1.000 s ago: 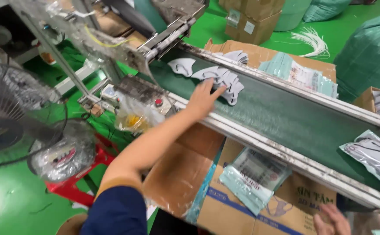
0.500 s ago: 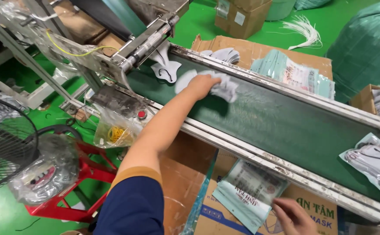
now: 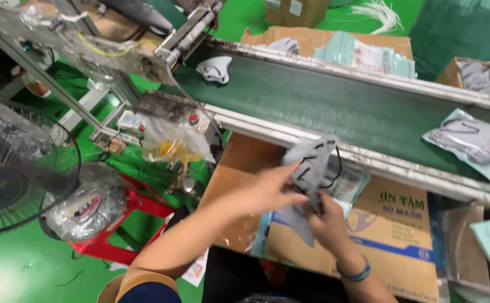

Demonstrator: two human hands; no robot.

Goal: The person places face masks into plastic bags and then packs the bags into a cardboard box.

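The long green conveyor belt [image 3: 334, 106] runs from upper left to right across the view, and below its near metal rail stands a printed cardboard box [image 3: 393, 224]. On the belt, well apart from both hands, lie one white face mask [image 3: 214, 69] near the machine end and one mask in a clear bag [image 3: 475, 143] at the right. In front of the rail, above the box, both hands meet on a grey face mask [image 3: 309, 168] with black ear loops. Its long axis stands nearly upright, a little tilted. The left hand [image 3: 267, 191] comes from the left side and its fingers close on the mask's middle edge. The right hand [image 3: 326, 221] is under it, fingers pinched together on the lower part, so the mask rises upward from the right hand.
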